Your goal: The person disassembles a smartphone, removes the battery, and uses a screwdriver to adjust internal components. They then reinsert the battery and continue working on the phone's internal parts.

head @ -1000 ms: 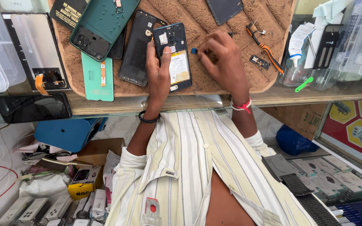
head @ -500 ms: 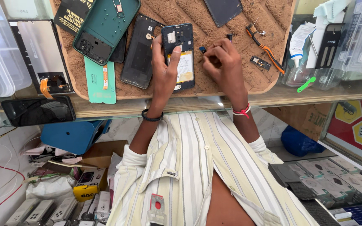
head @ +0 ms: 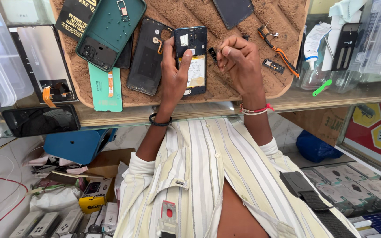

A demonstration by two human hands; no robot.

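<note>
My left hand [head: 175, 72] grips an opened phone [head: 193, 48] with its back off and its battery showing, lifted slightly off the brown mat [head: 261, 83]. My right hand [head: 239, 61] is just right of the phone, its fingers curled. The fingertips pinch a small dark part [head: 211, 53] beside the phone's right edge. A black band circles my left wrist and a red thread my right.
On the mat lie a green phone case [head: 111, 31], a black back cover [head: 146, 57], a teal strip [head: 104, 90], a dark panel [head: 232, 11], an orange-handled tool [head: 278, 48] and a small black part [head: 273, 66]. A dark phone [head: 40, 120] lies at left, bottles [head: 314, 48] at right.
My right hand has drawn in toward the phone's right edge and closed its fingers on the small dark part. My left hand keeps holding the phone, raised slightly.
</note>
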